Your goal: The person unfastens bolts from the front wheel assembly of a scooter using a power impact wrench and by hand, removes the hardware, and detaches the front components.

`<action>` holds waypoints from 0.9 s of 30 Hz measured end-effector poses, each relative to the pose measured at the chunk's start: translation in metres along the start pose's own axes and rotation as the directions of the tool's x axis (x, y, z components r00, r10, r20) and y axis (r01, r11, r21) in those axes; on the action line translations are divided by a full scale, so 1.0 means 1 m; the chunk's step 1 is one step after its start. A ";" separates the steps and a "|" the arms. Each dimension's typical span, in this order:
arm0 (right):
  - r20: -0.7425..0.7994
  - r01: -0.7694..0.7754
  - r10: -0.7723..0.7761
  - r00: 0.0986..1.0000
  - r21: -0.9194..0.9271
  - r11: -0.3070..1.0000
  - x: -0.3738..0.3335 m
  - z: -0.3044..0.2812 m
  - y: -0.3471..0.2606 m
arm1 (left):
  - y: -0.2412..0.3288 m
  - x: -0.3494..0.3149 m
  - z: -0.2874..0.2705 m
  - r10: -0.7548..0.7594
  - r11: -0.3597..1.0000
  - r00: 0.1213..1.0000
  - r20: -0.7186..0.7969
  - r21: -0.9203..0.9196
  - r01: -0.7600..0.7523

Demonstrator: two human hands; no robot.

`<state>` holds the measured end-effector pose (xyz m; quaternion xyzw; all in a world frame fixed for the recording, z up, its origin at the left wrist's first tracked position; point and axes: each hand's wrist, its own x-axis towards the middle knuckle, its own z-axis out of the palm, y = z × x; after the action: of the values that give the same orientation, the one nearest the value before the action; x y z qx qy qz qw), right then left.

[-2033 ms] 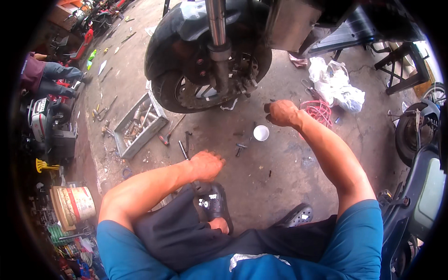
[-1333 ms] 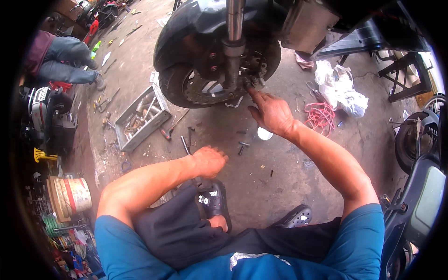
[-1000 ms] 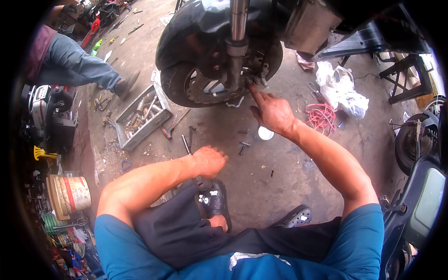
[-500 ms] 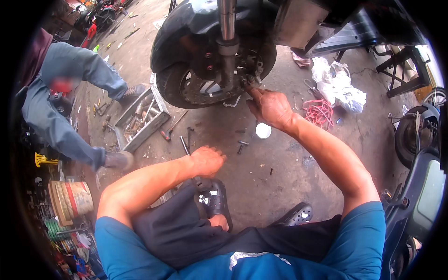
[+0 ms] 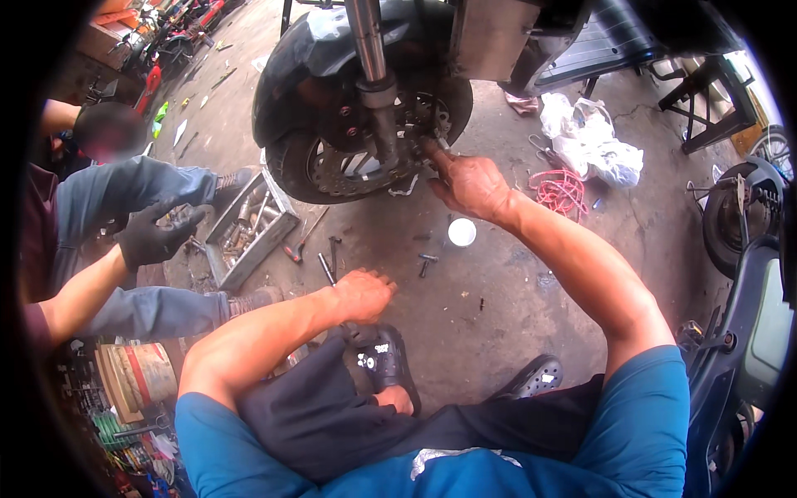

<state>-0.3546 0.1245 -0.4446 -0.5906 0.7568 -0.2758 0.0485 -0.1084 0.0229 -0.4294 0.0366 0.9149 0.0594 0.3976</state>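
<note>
My right hand (image 5: 475, 187) reaches to the hub at the lower end of the fork leg (image 5: 382, 116) of a front wheel (image 5: 286, 170). Its fingers are bent at the axle area, and the fingertips and whatever they grip are hidden among dark parts. A brake disc (image 5: 328, 170) shows left of the fork. My left hand (image 5: 365, 295) hangs over my knee, fingers loosely stretched to the right, with nothing seen in them. Beside its wrist a metal tool handle (image 5: 326, 267) slants on the floor side, its lower end hidden by my arm.
A metal tray (image 5: 274, 222) of sockets and tools lies left, beside a co-worker's black-gloved hand (image 5: 162, 232). A white cup (image 5: 462, 232), a small bolt-like part (image 5: 427, 264), red cord (image 5: 560, 191) and white plastic bags (image 5: 594, 141) lie on the floor. A scooter (image 5: 739, 332) stands right.
The view has shifted slightly. At the left, the co-worker's bare forearm and gloved hand have come into view, near the tray. My hands have kept nearly the same places.
</note>
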 end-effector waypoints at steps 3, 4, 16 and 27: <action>0.047 -0.001 0.001 0.999 0.003 1.000 -0.001 0.001 0.001 | -0.001 0.001 0.002 0.006 1.000 1.000 -0.002 0.002 -0.006; 0.019 0.036 -0.037 0.999 0.013 0.999 -0.002 0.003 0.003 | -0.001 0.001 0.001 0.007 1.000 1.000 -0.003 0.003 -0.007; 0.084 0.105 -0.100 0.991 -0.057 0.993 0.005 0.003 0.002 | -0.003 -0.001 0.007 0.048 0.999 0.995 -0.083 0.002 -0.048; -0.025 0.092 -0.093 0.995 -0.028 0.995 -0.006 0.011 -0.006 | 0.002 0.002 0.001 0.012 1.000 1.000 -0.029 -0.004 -0.013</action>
<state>-0.3428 0.1255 -0.4525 -0.6219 0.7329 -0.2753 0.0178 -0.1088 0.0254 -0.4316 0.0405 0.9201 0.0645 0.3842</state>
